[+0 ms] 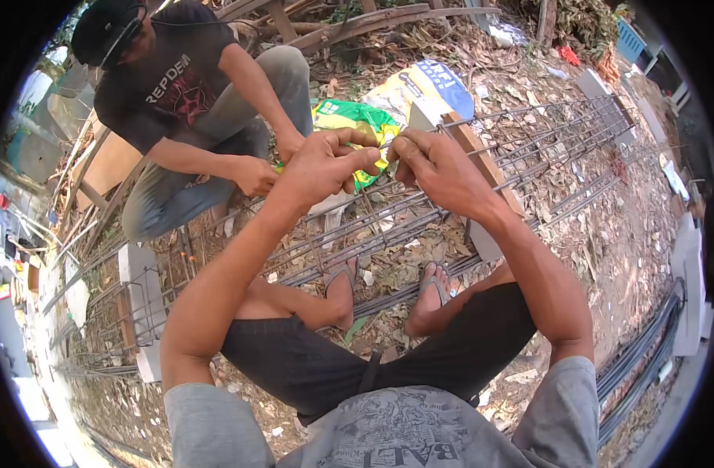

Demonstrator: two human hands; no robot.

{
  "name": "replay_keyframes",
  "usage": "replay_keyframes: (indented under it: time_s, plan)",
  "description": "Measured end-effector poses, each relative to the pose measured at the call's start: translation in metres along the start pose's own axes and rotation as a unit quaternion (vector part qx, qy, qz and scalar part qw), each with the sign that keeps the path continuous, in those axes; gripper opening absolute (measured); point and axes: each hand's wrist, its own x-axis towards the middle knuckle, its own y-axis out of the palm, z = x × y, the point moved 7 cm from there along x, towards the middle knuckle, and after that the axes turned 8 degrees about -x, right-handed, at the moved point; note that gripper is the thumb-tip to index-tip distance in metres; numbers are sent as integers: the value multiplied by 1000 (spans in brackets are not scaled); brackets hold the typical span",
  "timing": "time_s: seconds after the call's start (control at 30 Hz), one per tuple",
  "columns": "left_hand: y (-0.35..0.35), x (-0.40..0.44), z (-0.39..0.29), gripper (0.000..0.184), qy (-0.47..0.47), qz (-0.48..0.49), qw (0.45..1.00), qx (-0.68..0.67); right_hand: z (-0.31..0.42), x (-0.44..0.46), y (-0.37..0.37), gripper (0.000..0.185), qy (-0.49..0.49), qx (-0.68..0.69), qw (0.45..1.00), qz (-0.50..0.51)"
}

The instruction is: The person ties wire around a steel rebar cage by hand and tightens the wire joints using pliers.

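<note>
my left hand (332,167) and right hand (444,168) are just beside each other, each with fingertips drawn in to the thumb; whether they pinch a thin strand i cannot tell. the long, open cage of dark steel rods (407,204) lies beneath both, its long axis running from eight o'clock to two o'clock; no contact is clear. my right is nearer the brown wooden crosspiece (475,150) at three o'clock, my left nearer another person's bare hands (255,176) at nine o'clock.
</note>
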Motion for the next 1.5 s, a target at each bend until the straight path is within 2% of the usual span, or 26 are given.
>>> replay_keyframes:
  time_s: [0.1,0.2,0.33,0.43,0.53,0.6,0.67,0.7,0.8,0.83,0.97,1.07,1.17,1.2,1.27,1.3,1.4,1.43,1.5]
  plan:
    - [-5,2,21,36,-32,23,997,-61,6,-9,5,43,-7,17,1000,-3]
    - [-7,-1,30,34,-87,60,989,-104,17,-14,10,44,-4,115,993,-7]
    - [-4,-11,17,35,-82,86,992,-44,11,-14,19,43,35,223,972,63]
    - [-5,-14,27,32,-103,90,983,-126,18,-19,12,43,61,146,987,43]
    - [-16,-8,31,34,-116,102,962,-224,17,-15,-4,39,-60,-45,997,-19]
    - [-21,-7,29,31,-121,92,960,-236,5,-15,-3,35,-97,-115,986,-74]
    - [-21,-11,25,32,-124,93,960,-234,27,-26,-8,32,-44,-169,983,-56]
    - [-18,-12,24,33,-103,55,975,-191,32,-27,-9,29,-25,-171,984,-49]
    - [-9,-9,23,39,-54,66,993,-75,44,-31,-4,26,-59,-162,981,-86]
    - [-5,-9,19,44,-37,67,993,-88,43,-29,1,24,-144,-185,965,-122]
    - [0,-15,12,43,-73,121,988,-55,38,-33,-3,20,-148,-237,940,-194]
    - [2,-16,20,44,-108,181,977,-43,38,-35,-5,17,-163,-300,922,-183]
    - [-1,-11,13,44,-41,177,983,11,33,-34,-9,19,-187,-247,931,-195]
    - [-2,-9,11,44,-34,178,983,11,24,-29,-13,21,-144,-150,967,-149]
    - [2,7,0,44,-4,187,982,8,7,-21,-28,25,-53,37,996,-65]
    - [6,13,-4,42,-11,196,981,2,4,-19,-34,32,-87,73,989,-93]
    - [17,44,3,41,-14,206,979,1,-7,-18,-52,30,-11,-28,996,-87]
    - [23,55,2,40,15,209,978,20,-6,-19,-58,28,20,-65,994,-89]
    - [36,71,3,39,26,221,974,35,-12,-19,-72,25,9,-169,973,-159]
